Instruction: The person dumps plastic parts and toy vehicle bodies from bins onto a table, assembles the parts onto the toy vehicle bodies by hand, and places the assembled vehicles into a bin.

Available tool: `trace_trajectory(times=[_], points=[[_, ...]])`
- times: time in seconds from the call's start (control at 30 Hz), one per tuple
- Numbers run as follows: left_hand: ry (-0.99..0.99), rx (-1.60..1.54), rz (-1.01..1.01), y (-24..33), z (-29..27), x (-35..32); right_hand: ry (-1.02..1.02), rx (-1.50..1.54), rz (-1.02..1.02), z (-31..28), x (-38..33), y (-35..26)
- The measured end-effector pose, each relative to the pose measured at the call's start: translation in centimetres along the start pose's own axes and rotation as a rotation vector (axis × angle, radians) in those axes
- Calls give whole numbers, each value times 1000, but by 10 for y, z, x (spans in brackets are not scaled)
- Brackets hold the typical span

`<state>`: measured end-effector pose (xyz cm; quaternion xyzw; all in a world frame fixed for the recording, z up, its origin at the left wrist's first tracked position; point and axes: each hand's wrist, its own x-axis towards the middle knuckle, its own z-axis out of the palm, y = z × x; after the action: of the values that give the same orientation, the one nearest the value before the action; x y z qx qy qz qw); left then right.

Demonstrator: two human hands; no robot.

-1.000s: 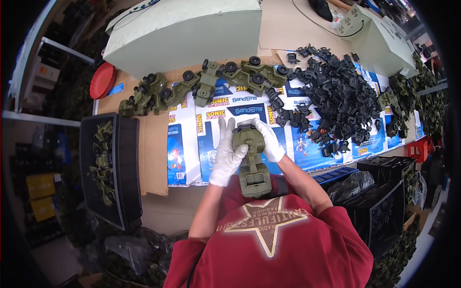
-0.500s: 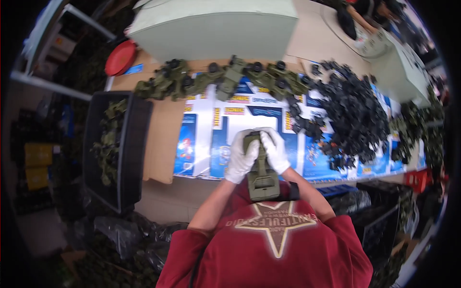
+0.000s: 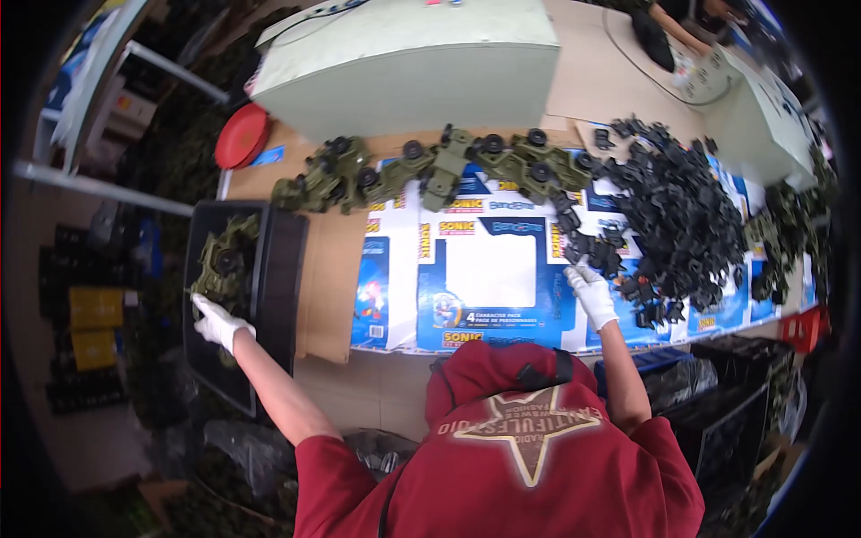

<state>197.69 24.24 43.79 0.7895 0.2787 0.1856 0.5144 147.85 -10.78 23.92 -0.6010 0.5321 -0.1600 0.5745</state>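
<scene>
My left hand, in a white glove, reaches out to the left over a black bin. Its fingers are spread beside the green toy vehicle parts lying in the bin, and it holds nothing. My right hand, also gloved, stretches to the right. Its fingertips touch the near edge of a big heap of black plastic parts; no grip on any part shows. Between my hands lie flattened blue printed cartons covering the table.
A row of green toy vehicles lines the far side of the cartons. Behind it stands a large pale green box, with a red disc to its left. Another person's hands work far right. Black crates stand at lower right.
Both hands held a green toy vehicle in front of my chest. Now they are apart: the left has gone to the bin, the right to the black heap, and neither holds the vehicle.
</scene>
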Motion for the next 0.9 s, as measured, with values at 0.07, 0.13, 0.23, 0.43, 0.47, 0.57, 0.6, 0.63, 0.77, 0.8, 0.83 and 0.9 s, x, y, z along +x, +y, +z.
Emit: trace_trajectory(times=[0.07, 0.13, 0.23, 0.43, 0.47, 0.57, 0.6, 0.63, 0.77, 0.8, 0.83, 0.9], points=[[24, 146, 510, -9, 30, -31, 36, -33, 82, 2, -11, -3], [-257, 58, 930, -37, 76, -65, 69, -27, 103, 10, -21, -6], [-1079, 5, 569, -80, 145, -190, 65, -325, -80, 13, -21, 5], [-935, 689, 1237, -77, 189, -340, 47, -504, -241, -9, -49, -24], [-907, 655, 1239, -83, 192, -335, 64, -533, -256, -14, -53, -21], [-920, 505, 1179, -91, 205, -325, 141, -519, -272, -29, -64, -6], [-940, 471, 1169, -89, 199, -322, 156, -528, -238, -33, -71, -11], [-972, 343, 1198, -96, 198, -307, 166, -539, -209, -35, -78, -20], [-1616, -201, 101, -101, 141, -293, -50, -53, 38, -28, -69, -29], [-1726, -342, -223, -106, 128, -285, -140, 38, 26, -23, -59, -32], [-1801, -484, -560, -115, 111, -276, -157, 123, 59, -15, -52, -45], [-1854, -629, -742, -134, 81, -280, -195, 245, 109, 4, -28, -71]])
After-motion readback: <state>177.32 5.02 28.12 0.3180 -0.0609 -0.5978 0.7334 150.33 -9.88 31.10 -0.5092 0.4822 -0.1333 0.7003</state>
